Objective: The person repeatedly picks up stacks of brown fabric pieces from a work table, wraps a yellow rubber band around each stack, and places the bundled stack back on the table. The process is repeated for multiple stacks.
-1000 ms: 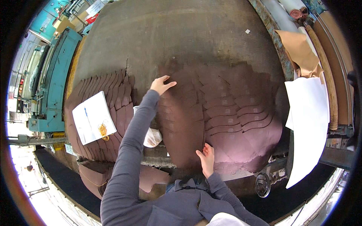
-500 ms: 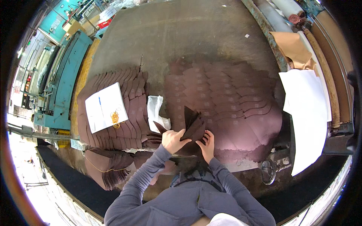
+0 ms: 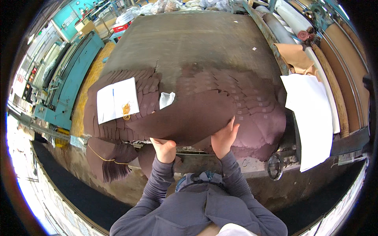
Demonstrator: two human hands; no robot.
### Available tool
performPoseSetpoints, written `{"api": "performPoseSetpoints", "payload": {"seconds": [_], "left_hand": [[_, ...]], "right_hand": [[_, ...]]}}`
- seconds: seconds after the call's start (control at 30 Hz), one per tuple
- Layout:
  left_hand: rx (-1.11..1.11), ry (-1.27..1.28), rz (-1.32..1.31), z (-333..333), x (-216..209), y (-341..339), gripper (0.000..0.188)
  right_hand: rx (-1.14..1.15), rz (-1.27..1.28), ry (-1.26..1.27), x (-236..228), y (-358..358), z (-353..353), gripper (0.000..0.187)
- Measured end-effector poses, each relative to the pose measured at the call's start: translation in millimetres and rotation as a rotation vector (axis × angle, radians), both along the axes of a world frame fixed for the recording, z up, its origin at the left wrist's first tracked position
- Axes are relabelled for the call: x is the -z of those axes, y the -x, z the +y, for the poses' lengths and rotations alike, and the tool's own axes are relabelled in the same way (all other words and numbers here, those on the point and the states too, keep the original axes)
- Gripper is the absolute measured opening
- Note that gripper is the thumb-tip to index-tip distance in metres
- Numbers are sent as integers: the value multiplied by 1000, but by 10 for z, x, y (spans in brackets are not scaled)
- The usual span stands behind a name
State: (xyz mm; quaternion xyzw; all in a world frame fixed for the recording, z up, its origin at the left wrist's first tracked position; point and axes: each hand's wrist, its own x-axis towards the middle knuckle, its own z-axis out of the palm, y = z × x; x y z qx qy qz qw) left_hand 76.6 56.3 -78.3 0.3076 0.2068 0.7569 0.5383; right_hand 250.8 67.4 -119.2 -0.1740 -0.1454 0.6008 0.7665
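Between my hands a large dark brown cut fabric piece (image 3: 185, 116) is spread out and raised over the table's near edge; whether it is one layer or a stack, I cannot tell. My left hand (image 3: 163, 150) grips its lower left edge, the fingers hidden beneath and the thumb showing. On the right side, my right hand (image 3: 225, 137) holds the edge, thumb up, its fingers partly hidden. Overlapping rows of brown cut pieces (image 3: 256, 129) lie to the right. More overlapping pieces (image 3: 92, 128) lie to the left, under an open notebook (image 3: 104, 102) with a pen and yellow rubber bands (image 3: 126, 111).
A white plastic bag (image 3: 167, 100) is partly covered by the held piece. At the near left edge hangs a banded bundle of brown pieces (image 3: 114, 161). Right of the table (image 3: 197, 39) are white paper (image 3: 313, 114), brown paper (image 3: 297, 57) and a handwheel (image 3: 275, 167). A teal machine (image 3: 75, 82) stands left.
The folded, fanned brown fabric in my hands is now opened out wide and lifted. My hands have moved apart, and the piece now covers much of the white bag. The view has shifted slightly.
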Motion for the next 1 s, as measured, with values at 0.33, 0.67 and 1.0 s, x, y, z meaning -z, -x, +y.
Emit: {"api": "performPoseSetpoints", "payload": {"seconds": [0.33, 0.67, 1.0], "left_hand": [[-275, 343, -165, -733, 264, 564, 32], [-756, 763, -757, -2144, 2651, 1593, 33], [-464, 1197, 435, -2211, 3033, 2233, 58]], "right_hand": [[-325, -171, 143, 447, 426, -347, 44], [-1053, -907, 164, 1778, 1497, -743, 58], [-827, -1446, 153, 2705, 1632, -230, 67]]}}
